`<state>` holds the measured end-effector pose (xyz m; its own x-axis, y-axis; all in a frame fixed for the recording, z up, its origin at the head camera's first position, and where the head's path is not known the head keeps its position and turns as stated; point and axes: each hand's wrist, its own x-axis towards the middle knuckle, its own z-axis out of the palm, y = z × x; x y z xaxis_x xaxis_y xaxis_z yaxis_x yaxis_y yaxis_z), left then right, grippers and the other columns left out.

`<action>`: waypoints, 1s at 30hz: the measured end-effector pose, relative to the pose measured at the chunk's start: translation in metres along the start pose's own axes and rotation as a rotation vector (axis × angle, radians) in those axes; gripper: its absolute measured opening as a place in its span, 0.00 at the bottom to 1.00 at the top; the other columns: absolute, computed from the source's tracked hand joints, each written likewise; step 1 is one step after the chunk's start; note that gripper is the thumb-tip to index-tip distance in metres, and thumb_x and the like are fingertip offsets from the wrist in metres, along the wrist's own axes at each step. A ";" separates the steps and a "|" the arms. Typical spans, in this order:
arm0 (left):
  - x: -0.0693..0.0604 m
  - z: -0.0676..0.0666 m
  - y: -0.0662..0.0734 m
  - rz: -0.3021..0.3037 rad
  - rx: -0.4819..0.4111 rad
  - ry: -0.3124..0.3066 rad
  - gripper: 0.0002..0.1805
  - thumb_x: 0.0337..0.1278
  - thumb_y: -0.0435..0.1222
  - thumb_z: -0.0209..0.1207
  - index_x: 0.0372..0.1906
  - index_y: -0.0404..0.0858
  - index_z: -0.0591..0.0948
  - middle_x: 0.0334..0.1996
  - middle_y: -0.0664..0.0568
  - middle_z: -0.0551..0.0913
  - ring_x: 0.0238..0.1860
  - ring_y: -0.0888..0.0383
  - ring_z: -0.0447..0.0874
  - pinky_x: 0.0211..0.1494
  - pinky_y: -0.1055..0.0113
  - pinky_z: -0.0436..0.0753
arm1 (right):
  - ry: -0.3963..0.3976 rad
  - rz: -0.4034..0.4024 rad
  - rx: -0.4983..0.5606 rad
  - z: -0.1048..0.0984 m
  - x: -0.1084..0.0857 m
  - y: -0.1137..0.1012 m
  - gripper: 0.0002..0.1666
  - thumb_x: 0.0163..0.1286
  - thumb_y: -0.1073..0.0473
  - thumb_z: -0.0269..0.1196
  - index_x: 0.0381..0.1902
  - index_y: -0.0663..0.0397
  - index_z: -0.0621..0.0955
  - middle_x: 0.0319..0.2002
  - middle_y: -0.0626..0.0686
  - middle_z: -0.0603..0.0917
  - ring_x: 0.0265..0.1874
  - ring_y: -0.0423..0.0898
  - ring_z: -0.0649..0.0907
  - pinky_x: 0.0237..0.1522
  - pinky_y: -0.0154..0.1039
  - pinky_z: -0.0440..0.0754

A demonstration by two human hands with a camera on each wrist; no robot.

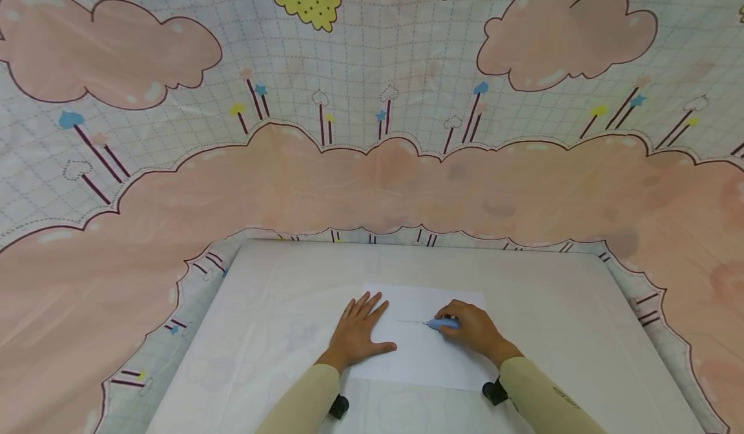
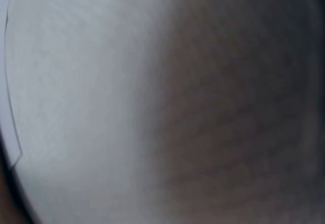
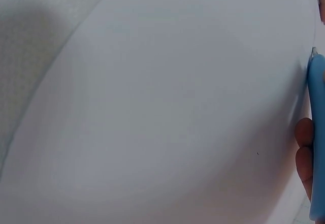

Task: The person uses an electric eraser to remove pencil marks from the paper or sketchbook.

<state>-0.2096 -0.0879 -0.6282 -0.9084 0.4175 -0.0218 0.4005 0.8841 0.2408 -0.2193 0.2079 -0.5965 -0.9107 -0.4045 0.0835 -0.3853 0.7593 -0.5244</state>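
Note:
A white sheet of paper (image 1: 430,363) lies on the table with a thin line (image 1: 409,321) on it. My left hand (image 1: 357,334) rests with spread fingers on the sheet's left side. My right hand (image 1: 473,330) grips a light blue pen-like tool (image 1: 443,323), its tip at the right end of the line. In the right wrist view the blue tool (image 3: 318,137) stands at the right edge, with fingertips (image 3: 304,158) beside it over the paper (image 3: 167,92). The left wrist view is blurred, and no fingers can be made out in it.
The table (image 1: 279,285) has a pale cover. Behind and around it hangs or lies a patterned cloth (image 1: 372,188) with clouds and stars. A black device (image 1: 339,407) sits at the left wrist, another black device (image 1: 495,392) at the right wrist.

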 end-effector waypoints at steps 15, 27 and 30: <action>-0.001 -0.001 0.002 0.014 0.001 0.021 0.54 0.49 0.76 0.48 0.78 0.52 0.58 0.79 0.56 0.51 0.79 0.51 0.43 0.79 0.47 0.47 | 0.016 -0.023 0.015 0.006 0.003 -0.003 0.11 0.59 0.55 0.73 0.40 0.42 0.87 0.35 0.36 0.83 0.34 0.33 0.79 0.44 0.37 0.83; -0.001 0.004 0.000 0.004 0.016 0.013 0.55 0.48 0.78 0.45 0.78 0.53 0.56 0.79 0.58 0.49 0.80 0.53 0.41 0.80 0.49 0.44 | 0.020 -0.004 -0.027 0.002 -0.002 0.004 0.10 0.59 0.54 0.73 0.40 0.41 0.87 0.35 0.35 0.82 0.34 0.33 0.79 0.43 0.36 0.83; -0.001 0.005 0.000 0.008 0.015 0.016 0.55 0.48 0.78 0.44 0.78 0.53 0.56 0.79 0.58 0.49 0.80 0.53 0.41 0.80 0.49 0.44 | 0.026 -0.012 -0.017 -0.001 -0.006 0.005 0.10 0.59 0.55 0.73 0.39 0.43 0.87 0.35 0.36 0.82 0.34 0.34 0.79 0.42 0.37 0.83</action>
<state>-0.2080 -0.0874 -0.6326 -0.9069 0.4213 -0.0045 0.4094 0.8839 0.2262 -0.2163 0.2144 -0.5986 -0.9093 -0.4009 0.1116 -0.3988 0.7629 -0.5089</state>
